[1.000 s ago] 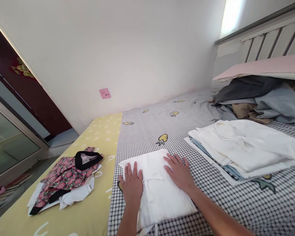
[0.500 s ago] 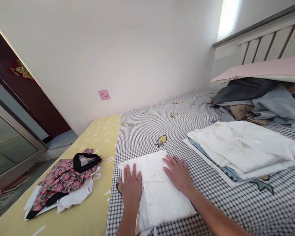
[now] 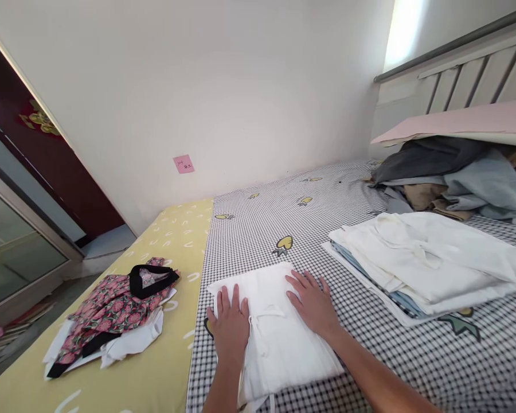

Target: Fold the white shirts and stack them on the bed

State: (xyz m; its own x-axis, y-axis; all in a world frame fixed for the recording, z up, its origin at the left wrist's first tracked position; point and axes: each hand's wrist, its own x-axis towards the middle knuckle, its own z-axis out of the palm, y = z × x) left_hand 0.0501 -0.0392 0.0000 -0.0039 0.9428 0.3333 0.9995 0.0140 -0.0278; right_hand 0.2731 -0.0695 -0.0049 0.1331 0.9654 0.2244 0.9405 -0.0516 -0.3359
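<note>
A white garment [image 3: 279,338] lies folded into a rough rectangle on the checkered bed sheet, with thin white ties or straps showing on its top and at its near edge. My left hand [image 3: 230,324] rests flat on its left side, fingers spread and pointing away from me. On its right edge lies my right hand [image 3: 312,301], also open with spread fingers. Neither hand grips the cloth. A stack of folded clothes [image 3: 434,258], mostly white with light blue layers below, sits to the right of my right hand.
On the yellow sheet [image 3: 172,355] at left lies a pink floral garment [image 3: 116,304] with black trim, over white cloth. A heap of grey and brown clothes [image 3: 447,172] sits at the back right beneath a pink board [image 3: 464,121]. A white wall [image 3: 262,92] borders the bed's far side.
Both hands stay in the same places on the white garment. Only a very slight shift of the camera view shows.
</note>
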